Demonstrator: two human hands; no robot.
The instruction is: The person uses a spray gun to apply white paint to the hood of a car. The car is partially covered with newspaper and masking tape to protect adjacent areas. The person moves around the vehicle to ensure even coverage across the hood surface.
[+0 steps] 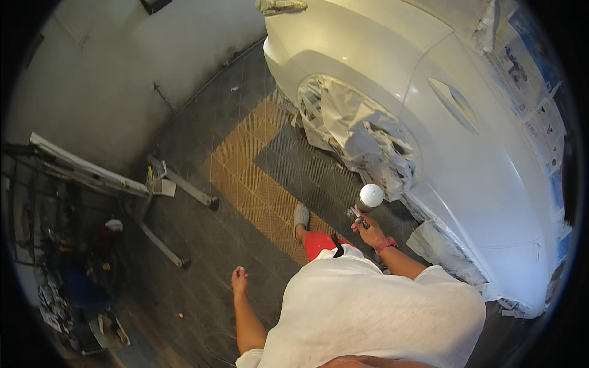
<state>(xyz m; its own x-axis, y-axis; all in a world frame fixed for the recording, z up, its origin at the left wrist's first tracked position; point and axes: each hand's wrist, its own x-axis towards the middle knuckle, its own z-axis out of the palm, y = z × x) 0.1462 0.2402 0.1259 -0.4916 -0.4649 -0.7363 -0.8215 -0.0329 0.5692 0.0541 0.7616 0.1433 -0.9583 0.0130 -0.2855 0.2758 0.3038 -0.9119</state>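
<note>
W/ your R hand (372,234) gripping the spray gun (358,218), its white-topped cup (371,195) just beyond, hold it square to the car body (485,184) right of that hand (L hand (239,280) half-curled, can't tell if empty).

1. The floor (230,227) is dark grey and ribbed, crossed by pale lines.
2. A tan band (245,178) runs over its middle and turns a corner.
3. A grey clog (300,216), with a foot (299,232) in it, rests on the tan band.
4. At the left, two pale stand legs (189,189) rest on dark casters (213,203).
5. A small orange bit (181,315) lies at lower left, a pale scrap (234,89) near the wall (153,73).
6. At the right is the white car (478,184); crumpled paper (362,138) hides where it meets the floor.
</note>
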